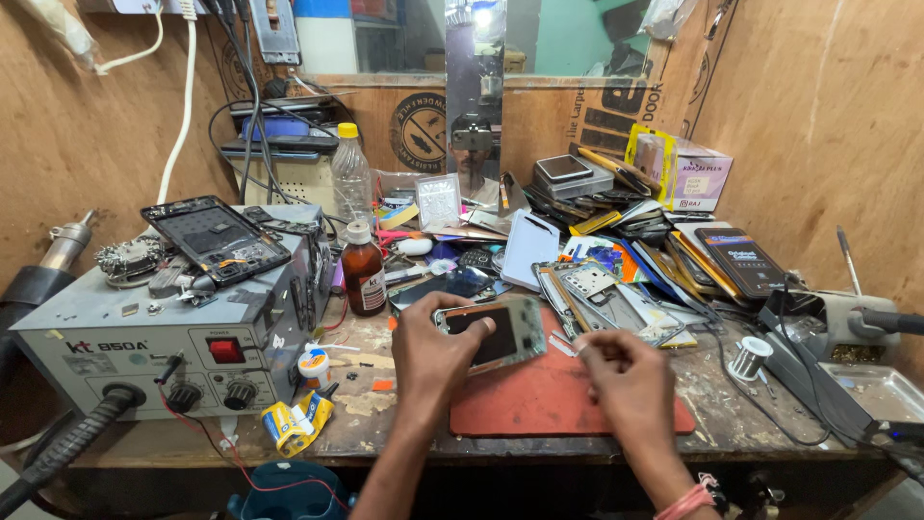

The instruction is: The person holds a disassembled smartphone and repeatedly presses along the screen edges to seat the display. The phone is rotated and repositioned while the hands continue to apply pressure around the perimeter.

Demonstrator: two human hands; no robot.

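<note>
Near the bench edge, the left hand [433, 351] grips an opened phone [493, 332] over the red mat [549, 404]; the right hand [626, 380], fingers pinched together, hovers beside; clutter crowds far.

Only 1 view is given, from a camera worn on the person's head. It looks forward and down from the near edge of the tabletop [539, 438], close enough that both forearms enter from the bottom edge and the hands sit just below the middle of the picture. It faces the wooden back wall [539, 125], where a narrow mirror strip [474, 87] stands upright at the centre. Wooden side walls close the left and right edges. No 2nd view shares any part.
</note>
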